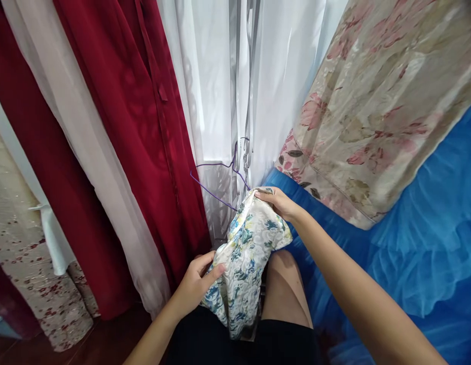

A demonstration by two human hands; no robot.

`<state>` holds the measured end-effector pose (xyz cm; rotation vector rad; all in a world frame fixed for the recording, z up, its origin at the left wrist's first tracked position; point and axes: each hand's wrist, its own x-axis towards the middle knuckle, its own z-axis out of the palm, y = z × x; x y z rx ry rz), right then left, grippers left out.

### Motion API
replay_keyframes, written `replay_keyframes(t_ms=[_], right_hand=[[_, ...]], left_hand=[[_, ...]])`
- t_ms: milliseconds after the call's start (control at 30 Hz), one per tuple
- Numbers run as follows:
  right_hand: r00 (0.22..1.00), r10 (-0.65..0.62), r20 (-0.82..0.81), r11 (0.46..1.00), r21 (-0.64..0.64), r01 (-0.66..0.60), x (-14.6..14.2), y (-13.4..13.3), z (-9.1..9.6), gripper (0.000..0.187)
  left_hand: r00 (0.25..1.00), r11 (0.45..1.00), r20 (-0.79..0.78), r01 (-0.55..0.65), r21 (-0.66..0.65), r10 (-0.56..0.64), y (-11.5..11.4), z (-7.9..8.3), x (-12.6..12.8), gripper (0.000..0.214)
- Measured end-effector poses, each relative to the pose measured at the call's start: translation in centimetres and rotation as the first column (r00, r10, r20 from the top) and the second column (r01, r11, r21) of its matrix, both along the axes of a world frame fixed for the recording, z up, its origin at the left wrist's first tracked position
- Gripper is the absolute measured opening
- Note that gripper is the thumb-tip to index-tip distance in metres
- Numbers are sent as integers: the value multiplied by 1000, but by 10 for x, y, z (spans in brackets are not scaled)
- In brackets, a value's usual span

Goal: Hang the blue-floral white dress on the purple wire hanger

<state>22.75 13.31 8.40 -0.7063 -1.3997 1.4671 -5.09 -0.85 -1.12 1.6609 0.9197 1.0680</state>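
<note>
A white floral garment (254, 253) with blue, green and yellow print hangs between my hands and drapes over my lap; I cannot tell whether it is a blouse or a dress. My right hand (279, 203) pinches its upper edge, thumb on top. Lower down on the left, my left hand (199, 281) holds the side edge between thumb and fingers. Just beyond the cloth is a purple wire hanger (212, 191), its hook pointing up and its left arm bare. The hanger's right part is hidden behind the garment.
Long red cloth (132, 121) and pale pink cloth (106, 177) hang at the left. White curtain-like fabric (208, 86) hangs ahead. A beige flowered cloth (372, 137) hangs at the right over blue ruffled tulle (406, 258). Dark floor (109, 339) shows at the lower left.
</note>
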Motion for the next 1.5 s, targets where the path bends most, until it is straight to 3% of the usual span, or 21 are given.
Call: replay_keyframes(t_ms=[167, 267, 467, 533, 633, 767, 833, 933, 1067, 1233, 1300, 1400, 1433, 1500], right_hand=[[997, -78, -20, 996, -49, 77, 13, -10, 7, 26], [993, -116, -19, 990, -86, 114, 19, -13, 14, 28], [997, -69, 40, 984, -162, 74, 27, -18, 25, 17], [997, -43, 66, 981, -188, 55, 29, -20, 29, 15], [997, -19, 73, 970, -240, 36, 30, -20, 32, 14], [997, 23, 68, 958, -288, -2, 32, -20, 34, 18], [997, 28, 70, 957, -291, -7, 33, -19, 35, 20], [997, 34, 75, 956, -295, -10, 31, -20, 35, 22], [994, 56, 97, 961, -277, -27, 25, -21, 36, 24], [994, 79, 70, 963, -264, -58, 23, -20, 35, 26], [995, 74, 59, 963, -264, -56, 26, -20, 36, 27], [997, 65, 50, 955, -292, -47, 32, -21, 39, 28], [997, 66, 48, 949, -310, -48, 33, -21, 40, 28], [997, 65, 41, 945, -323, -48, 34, -20, 39, 27]], left_hand=[[991, 991, -76, -101, 91, 108, 14, 0, -4, 24], [975, 989, -191, -89, 120, 111, 21, -1, -5, 21], [882, 984, -438, 177, -34, -174, 48, -17, -24, 22], [819, 985, -552, 169, -27, -156, 66, -16, -37, 17], [683, 986, -731, 115, 124, 13, 94, 0, -60, 17], [480, 941, -857, 163, 297, 187, 125, 32, -91, 15], [440, 925, -859, 136, 354, 264, 139, 47, -107, 25], [450, 900, -815, 53, 432, 365, 160, 68, -130, 46], [483, 849, -734, -36, 528, 477, 186, 91, -144, 33], [494, 768, -647, -71, 636, 581, 204, 112, -122, 16], [505, 703, -566, -123, 700, 652, 206, 119, -106, 17], [654, 612, -346, -227, 757, 672, 208, 131, -82, 20], [734, 628, -272, -261, 733, 622, 209, 136, -75, 21], [870, 734, -151, -290, 613, 470, 209, 144, -60, 25]])
